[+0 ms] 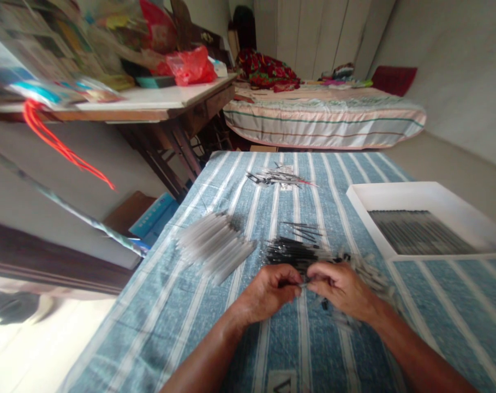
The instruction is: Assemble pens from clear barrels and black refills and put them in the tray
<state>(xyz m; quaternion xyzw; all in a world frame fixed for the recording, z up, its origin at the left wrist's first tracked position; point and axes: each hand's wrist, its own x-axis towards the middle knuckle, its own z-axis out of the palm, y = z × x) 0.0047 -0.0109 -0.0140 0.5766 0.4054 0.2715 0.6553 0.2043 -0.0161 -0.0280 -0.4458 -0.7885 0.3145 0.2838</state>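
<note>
Both hands meet over the striped cloth [239, 327], fingertips nearly touching. My left hand [272, 292] is closed in a pinch, and my right hand [338, 286] pinches from the other side. Between them is something small and greyish, too small to name. Just beyond the fingers lies a pile of thin black rods [291, 251]. Partly behind and beside my right hand is a heap of translucent whitish pieces [372, 275]. To the left of my hands rests a row of pale grey tubes [217, 245].
At the right stands a white tray [395, 246] with dark rods [419, 232] lined up inside. Farther back on the cloth are scattered thin dark sticks [278, 176]. A desk [149, 112] with a red bag [192, 66] is at the left, a bed [325, 117] behind.
</note>
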